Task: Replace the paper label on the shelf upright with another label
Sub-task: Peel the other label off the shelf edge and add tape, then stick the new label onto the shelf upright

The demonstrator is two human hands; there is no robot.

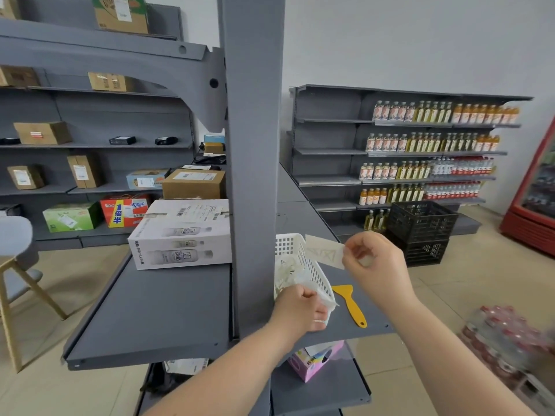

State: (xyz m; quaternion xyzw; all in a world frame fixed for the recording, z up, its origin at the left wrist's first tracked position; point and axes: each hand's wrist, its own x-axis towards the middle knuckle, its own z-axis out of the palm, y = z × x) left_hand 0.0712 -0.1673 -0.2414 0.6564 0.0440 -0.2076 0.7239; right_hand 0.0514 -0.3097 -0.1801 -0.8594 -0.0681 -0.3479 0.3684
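The grey shelf upright (pixel 255 163) rises straight through the middle of the view, its front face bare and unobstructed from the shelf board up. To its right, the right hand (pixel 375 262) pinches a pale paper label (pixel 326 250) by its right end — thumb and fingers closed on the edge. The label hangs in the air above the shelf board (pixel 372 313), near the upright but not touching it; its long axis runs roughly level, left to right, tilting slightly down toward the hand, with its free left end pointing at the upright.

The left hand (pixel 303 307) is clenched on the near rim of a white slotted basket (pixel 303 265), which sits on the board just beside the upright's right edge. A yellow scraper (pixel 351 304) lies flat just right of the basket, handle toward the board's front edge. Left of the upright, the shelf surface is open in front of a white carton (pixel 183 235).
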